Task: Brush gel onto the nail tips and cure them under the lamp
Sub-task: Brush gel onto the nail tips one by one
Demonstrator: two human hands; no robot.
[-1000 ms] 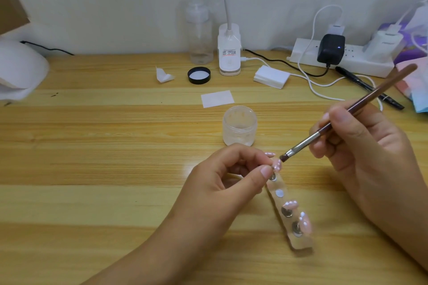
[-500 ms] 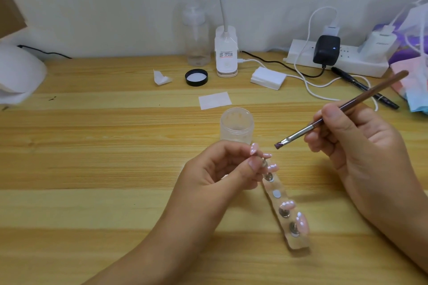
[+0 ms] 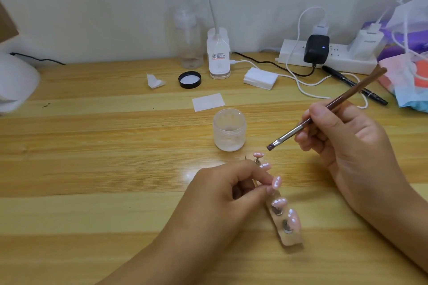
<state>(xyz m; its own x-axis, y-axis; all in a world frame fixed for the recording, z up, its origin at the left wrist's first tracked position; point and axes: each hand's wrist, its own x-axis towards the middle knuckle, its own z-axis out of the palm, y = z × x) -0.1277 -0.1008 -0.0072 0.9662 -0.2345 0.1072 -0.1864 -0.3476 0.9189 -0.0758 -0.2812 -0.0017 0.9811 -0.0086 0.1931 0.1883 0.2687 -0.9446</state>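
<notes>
A clear holder strip [image 3: 292, 239] lies on the desk with several pink nail tips on metal pegs. My left hand [image 3: 225, 194] pinches one pink nail tip [image 3: 276, 183] by its peg, right at the strip's middle. My right hand [image 3: 347, 146] grips a brown-handled gel brush [image 3: 333, 103], whose bristles hover above the far nail tips without touching them. The open frosted gel jar [image 3: 229, 131] stands just beyond the strip. The white curing lamp [image 3: 14, 83] sits at the far left edge, partly out of view.
The jar's black lid [image 3: 190, 79], a white paper slip [image 3: 208, 102] and a crumpled wipe [image 3: 154, 81] lie behind the jar. At the back are a clear pump bottle [image 3: 188, 39], a desk-lamp base [image 3: 218, 53], a white pad stack [image 3: 260, 78], a power strip [image 3: 328, 56] with cables, and a black pen [image 3: 354, 84].
The brush has lifted off the nail tip and moved up and right. My left hand has lowered the pinched tip toward me onto the strip's middle.
</notes>
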